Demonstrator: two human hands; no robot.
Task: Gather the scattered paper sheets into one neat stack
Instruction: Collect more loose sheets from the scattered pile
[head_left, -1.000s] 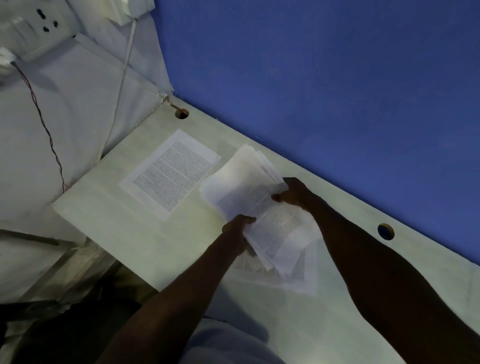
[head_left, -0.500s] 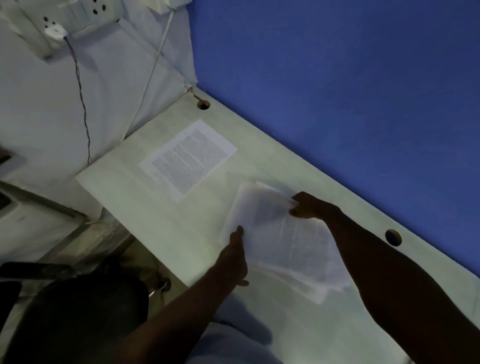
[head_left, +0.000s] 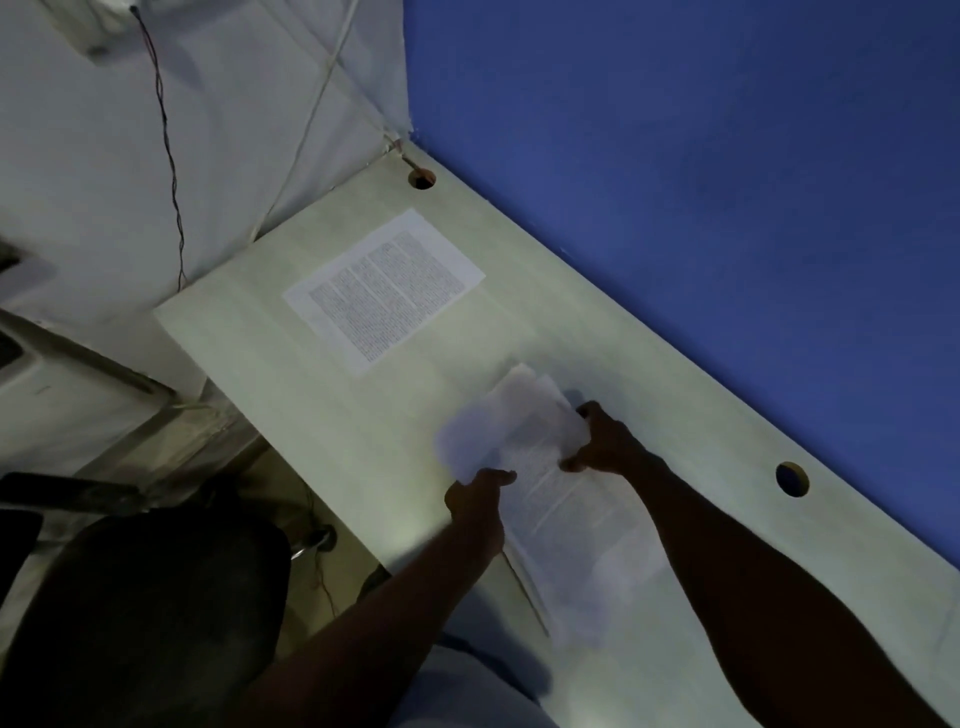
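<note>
Both hands on the gathered sheets, one page lying apart.

I see the bundle of sheets (head_left: 524, 447) near the middle of the pale desk (head_left: 291, 374), its far end lifted and blurred, its near end running down over more pages (head_left: 582, 540) that lie flat toward the desk's front edge. My left hand (head_left: 475, 499) is closed on the bundle's near-left edge, thumb over the top sheet; my right hand (head_left: 605, 441) pinches the far-right edge, fingers curled round the paper. A single printed page (head_left: 384, 291) lies flat by itself, well apart, toward the far-left corner. Beyond it a cable hole (head_left: 422, 179) sits at the corner by the blue wall (head_left: 675, 182); a second hole (head_left: 791, 478) is off to the right. A dark chair (head_left: 145, 613) stands left of the desk.
</note>
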